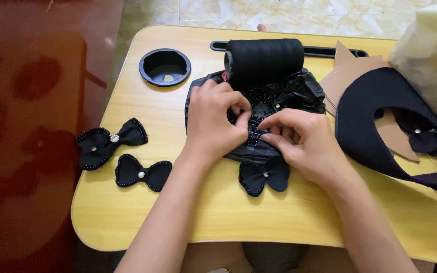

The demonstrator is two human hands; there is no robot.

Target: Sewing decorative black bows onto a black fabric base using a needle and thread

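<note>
You are looking down at a small yellow wooden table [188,212] set over a pale tiled floor, with a dark red glossy panel along its left side. At the far left edge of the table lie two finished black bows — a double one with a sparkly centre [108,143] and, just below it, a single one with a pearl centre [143,173]; behind them a round black cup holder [165,66] is sunk into the tabletop. Your left hand [217,121] rests on a black plastic bag of beads [299,93] in the middle of the table, fingers curled in with thumb and forefinger pressed together over the beads — whether a bead sits between them, you cannot tell. Your right hand [302,139] is just beside it, fingertips nearly meeting the left's, pinched close over the same spot. Between your wrists, touching the bag's near edge, lies a third bow [264,176], its long axis running left to right, a little nearer your right hand. A roll of black fabric [264,59] stands behind the bag, and to the right lie a curved black fabric piece [365,121] and tan cardboard shapes [347,68].
</note>
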